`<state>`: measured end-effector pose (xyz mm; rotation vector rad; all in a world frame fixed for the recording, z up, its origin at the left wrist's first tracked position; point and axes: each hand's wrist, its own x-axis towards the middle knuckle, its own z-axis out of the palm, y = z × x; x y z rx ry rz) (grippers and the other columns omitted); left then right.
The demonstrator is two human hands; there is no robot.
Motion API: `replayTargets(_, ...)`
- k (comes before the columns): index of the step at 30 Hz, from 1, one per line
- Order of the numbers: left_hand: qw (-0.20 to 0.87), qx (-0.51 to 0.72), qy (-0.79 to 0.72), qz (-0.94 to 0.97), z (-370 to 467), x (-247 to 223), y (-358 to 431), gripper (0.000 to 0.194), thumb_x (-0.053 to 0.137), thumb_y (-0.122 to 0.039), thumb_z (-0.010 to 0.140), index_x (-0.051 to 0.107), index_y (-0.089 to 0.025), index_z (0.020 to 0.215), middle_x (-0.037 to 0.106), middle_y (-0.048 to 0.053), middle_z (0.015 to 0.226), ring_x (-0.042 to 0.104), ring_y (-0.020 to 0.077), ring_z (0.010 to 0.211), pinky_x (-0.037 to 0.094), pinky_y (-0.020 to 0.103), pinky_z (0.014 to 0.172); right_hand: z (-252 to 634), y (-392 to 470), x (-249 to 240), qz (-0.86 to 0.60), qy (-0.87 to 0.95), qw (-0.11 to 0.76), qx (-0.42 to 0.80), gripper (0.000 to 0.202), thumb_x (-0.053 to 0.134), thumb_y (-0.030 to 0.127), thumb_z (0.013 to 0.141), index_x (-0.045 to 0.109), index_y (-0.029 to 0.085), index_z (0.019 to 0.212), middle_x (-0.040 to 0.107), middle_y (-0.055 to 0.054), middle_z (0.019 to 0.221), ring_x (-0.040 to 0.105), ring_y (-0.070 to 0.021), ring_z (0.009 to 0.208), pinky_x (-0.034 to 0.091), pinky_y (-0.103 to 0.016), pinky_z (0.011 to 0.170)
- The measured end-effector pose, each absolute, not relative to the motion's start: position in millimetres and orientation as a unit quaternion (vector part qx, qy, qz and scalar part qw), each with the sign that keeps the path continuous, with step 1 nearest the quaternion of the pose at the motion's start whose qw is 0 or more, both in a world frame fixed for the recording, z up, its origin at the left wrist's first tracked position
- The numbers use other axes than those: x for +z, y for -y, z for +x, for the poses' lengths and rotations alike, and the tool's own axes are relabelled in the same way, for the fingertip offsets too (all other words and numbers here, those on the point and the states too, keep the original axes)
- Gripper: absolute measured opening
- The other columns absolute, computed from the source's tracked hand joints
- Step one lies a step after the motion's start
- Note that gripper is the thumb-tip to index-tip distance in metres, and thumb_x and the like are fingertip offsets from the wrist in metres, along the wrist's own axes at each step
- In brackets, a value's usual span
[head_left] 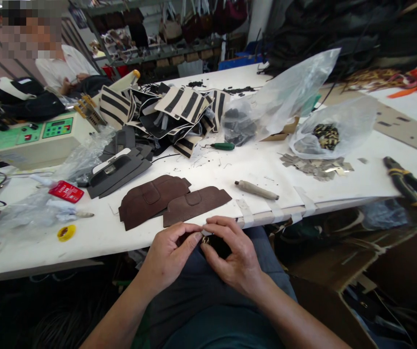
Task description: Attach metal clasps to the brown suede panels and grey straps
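Over my lap, at the table's front edge, my left hand and my right hand meet, fingers pinched around a small shiny metal piece. A thin pale bit shows between the fingertips; its shape is too small to make out. Just beyond them lie brown leather pieces, with another brown stack partly beneath on the left. To the right rests a pale, tape-wrapped tool. Flat metal plates are scattered beside a plastic bag of brass-coloured parts.
Black-and-cream striped pieces are heaped at the back. Around them are a green-handled tool, a control box, a red bottle, a yellow tape roll and pliers. A person sits back left.
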<state>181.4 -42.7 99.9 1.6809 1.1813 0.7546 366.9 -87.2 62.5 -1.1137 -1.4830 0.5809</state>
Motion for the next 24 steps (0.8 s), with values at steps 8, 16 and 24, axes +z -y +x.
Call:
replayTargets(8,0.569,0.351,-0.506,0.545,185,89,36,0.036,0.08,-0.046,0.086,0.078,-0.019,0.108,0.066,-0.001,0.071,0.058,0.0125,0.061,0.048,0.022,0.058,363,86,52,-0.439,0.646,0.539,0.314,0.015,0.073,0.021,0.094,0.074,0.026,0.108,0.078,-0.004,0.1,0.074,-0.0196,0.091,0.059,-0.032,0.084)
replayTargets(16,0.612,0.417,-0.448,0.5,183,78,43,0.039,0.067,-0.045,0.098,0.072,-0.019,0.127,0.077,0.01,0.102,0.068,0.0204,0.087,0.055,0.028,0.071,364,81,55,-0.521,0.545,0.557,0.349,0.012,0.071,0.029,0.095,0.072,0.022,0.084,0.073,-0.001,0.078,0.068,-0.0174,0.072,0.054,-0.029,0.071)
replayTargets(24,0.258,0.375,-0.523,0.72,162,62,-13,0.03,0.076,-0.035,0.088,0.077,-0.023,0.115,0.073,0.01,0.121,0.064,0.0293,0.115,0.05,0.042,0.1,368,67,51,-0.546,0.535,0.545,0.345,0.014,0.07,0.032,0.094,0.071,0.022,0.084,0.072,-0.002,0.081,0.064,-0.0175,0.073,0.051,-0.03,0.074)
